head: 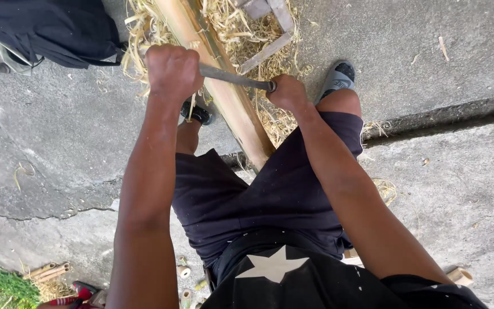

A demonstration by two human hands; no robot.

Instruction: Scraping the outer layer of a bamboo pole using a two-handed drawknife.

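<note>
Both fists, left hand [172, 71] and right hand [286, 92], clamp a drawknife [232, 78] across a bamboo pole [224, 86]; shavings [258, 34] beyond, black bag [52, 28] left

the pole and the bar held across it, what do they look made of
Pole: probably bamboo, pale tan, scraped matte, with straw-like shavings heaped around it. Bar: looks like dull grey metal, likely a blade, gripped at each end by the left hand and right hand.
</note>
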